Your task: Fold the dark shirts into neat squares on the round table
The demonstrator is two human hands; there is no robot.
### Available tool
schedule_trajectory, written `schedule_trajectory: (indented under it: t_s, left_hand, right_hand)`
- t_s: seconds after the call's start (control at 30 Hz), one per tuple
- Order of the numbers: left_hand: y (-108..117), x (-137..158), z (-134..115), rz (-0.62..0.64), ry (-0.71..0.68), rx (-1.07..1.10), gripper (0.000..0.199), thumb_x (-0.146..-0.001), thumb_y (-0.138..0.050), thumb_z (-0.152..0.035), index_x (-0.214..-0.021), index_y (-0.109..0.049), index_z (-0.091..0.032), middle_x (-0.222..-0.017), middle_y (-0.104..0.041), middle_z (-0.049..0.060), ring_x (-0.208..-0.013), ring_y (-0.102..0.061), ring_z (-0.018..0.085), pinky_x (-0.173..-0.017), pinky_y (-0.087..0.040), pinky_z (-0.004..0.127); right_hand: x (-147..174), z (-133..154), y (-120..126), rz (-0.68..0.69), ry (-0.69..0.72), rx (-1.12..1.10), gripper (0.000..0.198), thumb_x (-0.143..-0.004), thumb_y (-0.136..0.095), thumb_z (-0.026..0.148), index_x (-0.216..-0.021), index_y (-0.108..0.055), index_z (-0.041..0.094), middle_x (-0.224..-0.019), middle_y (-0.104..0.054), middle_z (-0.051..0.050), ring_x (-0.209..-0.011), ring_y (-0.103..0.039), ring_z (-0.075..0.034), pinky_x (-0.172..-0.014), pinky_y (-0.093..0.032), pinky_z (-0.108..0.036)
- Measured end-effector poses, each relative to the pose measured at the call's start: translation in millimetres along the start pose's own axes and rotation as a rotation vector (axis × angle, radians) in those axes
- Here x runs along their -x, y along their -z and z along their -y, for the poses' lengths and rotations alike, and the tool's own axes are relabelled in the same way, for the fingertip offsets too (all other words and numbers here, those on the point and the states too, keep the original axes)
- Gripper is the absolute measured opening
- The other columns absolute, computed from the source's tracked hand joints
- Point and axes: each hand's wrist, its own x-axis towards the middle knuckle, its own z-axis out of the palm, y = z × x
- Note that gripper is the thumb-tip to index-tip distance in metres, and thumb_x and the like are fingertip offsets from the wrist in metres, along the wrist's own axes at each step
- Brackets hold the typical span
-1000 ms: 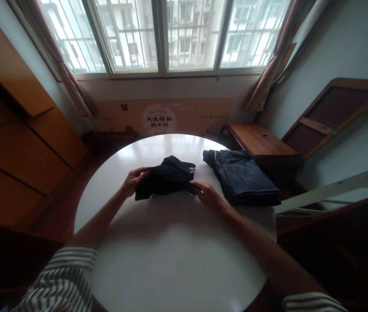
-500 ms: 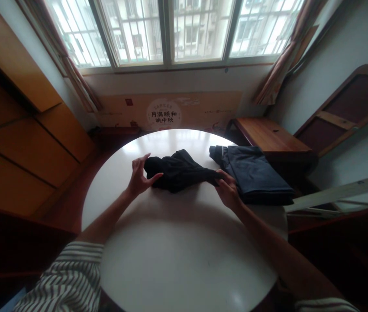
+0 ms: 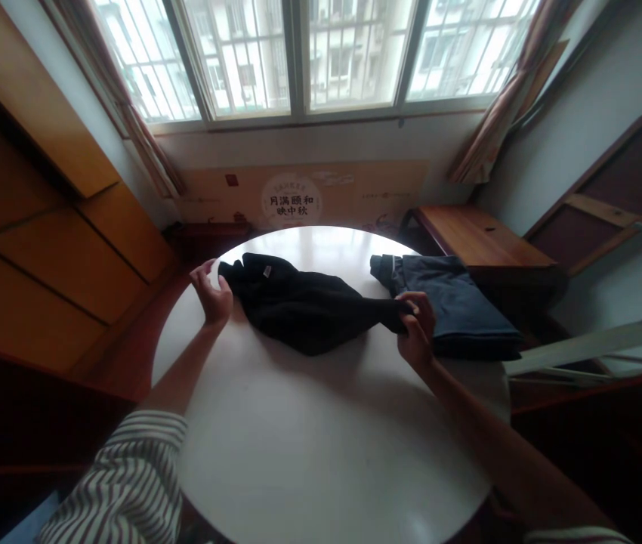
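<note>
Black garment lies lengthwise across counter; right hand has fingers closed on its narrow end, apparently for tension; left hand at other end, fingers parted wide, contact unclear; folded navy clothing at right, seemingly aside for room

The round white desk offers free room across its near half, while the black garment bars the middle and the folded navy garment blocks the far right.
</note>
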Motion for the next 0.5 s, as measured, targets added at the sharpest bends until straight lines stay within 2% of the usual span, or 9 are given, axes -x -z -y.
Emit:
schedule_trajectory:
  t_s: [0.07, 0.17, 0.23, 0.27, 0.3, 0.33, 0.37, 0.43, 0.5]
  left_hand:
    - [0, 6, -9, 0.138, -0.128, -0.014, 0.016, -0.092, -0.053, -0.015, -0.104, -0.064, -0.018, -0.113, -0.06, 0.009, -0.118, -0.051, 0.022, -0.107, -0.038, 0.04]
    - [-7, 17, -15, 0.406, -0.257, -0.076, 0.021, -0.094, -0.053, -0.026, -0.11, -0.066, -0.019, -0.117, -0.064, 0.009, -0.114, -0.057, 0.023, -0.107, -0.041, 0.039]
    - [-13, 24, -11, 0.549, -0.261, -0.187, 0.035, -0.096, -0.052, -0.035, -0.123, -0.061, -0.017, -0.127, -0.06, 0.012, -0.118, -0.056, 0.025, -0.107, -0.041, 0.041]
    - [-16, 26, -8, 0.594, -0.238, -0.258, 0.042, -0.095, -0.052, -0.04, -0.129, -0.058, -0.016, -0.129, -0.059, 0.013, -0.117, -0.056, 0.027, -0.106, -0.042, 0.042]
    - [-19, 28, -5, 0.622, -0.21, -0.326, 0.047, -0.095, -0.052, -0.044, -0.133, -0.056, -0.016, -0.126, -0.06, 0.014, -0.114, -0.057, 0.028, -0.104, -0.043, 0.043]
    - [-21, 30, -2, 0.649, -0.191, -0.387, 0.049, -0.094, -0.053, -0.046, -0.134, -0.056, -0.017, -0.121, -0.062, 0.014, -0.111, -0.058, 0.028, -0.102, -0.044, 0.044]
    - [-22, 30, -1, 0.682, -0.188, -0.432, 0.049, -0.092, -0.055, -0.047, -0.132, -0.059, -0.019, -0.115, -0.063, 0.012, -0.108, -0.059, 0.029, -0.101, -0.044, 0.044]
    - [-23, 30, 0, 0.757, -0.211, -0.456, 0.04, -0.09, -0.057, -0.043, -0.122, -0.065, -0.021, -0.105, -0.064, 0.01, -0.103, -0.061, 0.028, -0.098, -0.046, 0.041]
    - [-23, 30, -2, 0.833, -0.218, -0.392, 0.028, -0.088, -0.057, -0.035, -0.11, -0.069, -0.022, -0.101, -0.065, 0.008, -0.099, -0.063, 0.026, -0.095, -0.047, 0.037]
  right_hand:
    - [-2, 9, 0, 0.227, 0.026, -0.064, 0.027, -0.081, -0.05, 0.044, -0.078, -0.066, 0.022, -0.082, -0.065, -0.008, -0.08, -0.061, -0.025, -0.072, -0.049, -0.037]
    - [-2, 13, -1, 0.742, -0.045, -0.192, 0.034, -0.078, -0.055, 0.048, -0.07, -0.071, 0.019, -0.072, -0.068, -0.007, -0.07, -0.062, -0.022, -0.07, -0.05, -0.034]
    - [0, 12, -2, 1.097, -0.169, -0.263, 0.042, -0.079, -0.059, 0.054, -0.076, -0.075, 0.016, -0.072, -0.071, -0.008, -0.07, -0.065, -0.022, -0.069, -0.051, -0.032]
    - [1, 10, -4, 1.23, -0.229, -0.307, 0.047, -0.081, -0.058, 0.057, -0.082, -0.075, 0.014, -0.073, -0.072, -0.01, -0.07, -0.066, -0.022, -0.068, -0.052, -0.032]
    - [3, 9, -5, 1.297, -0.272, -0.352, 0.051, -0.083, -0.056, 0.059, -0.087, -0.075, 0.012, -0.073, -0.072, -0.01, -0.068, -0.066, -0.022, -0.066, -0.052, -0.031]
    - [4, 8, -7, 1.28, -0.289, -0.38, 0.053, -0.087, -0.053, 0.059, -0.09, -0.074, 0.011, -0.071, -0.071, -0.01, -0.064, -0.066, -0.021, -0.063, -0.052, -0.031]
    - [4, 7, -8, 1.175, -0.278, -0.377, 0.052, -0.09, -0.051, 0.058, -0.09, -0.073, 0.011, -0.067, -0.069, -0.009, -0.06, -0.064, -0.019, -0.061, -0.052, -0.03]
    - [2, 5, -12, 0.799, -0.164, -0.232, 0.043, -0.092, -0.053, 0.053, -0.085, -0.071, 0.014, -0.064, -0.066, -0.005, -0.058, -0.062, -0.018, -0.061, -0.052, -0.03]
    - [-1, 2, -15, 0.473, -0.005, 0.014, 0.034, -0.089, -0.06, 0.049, -0.087, -0.07, 0.016, -0.076, -0.066, -0.007, -0.07, -0.064, -0.019, -0.068, -0.053, -0.032]
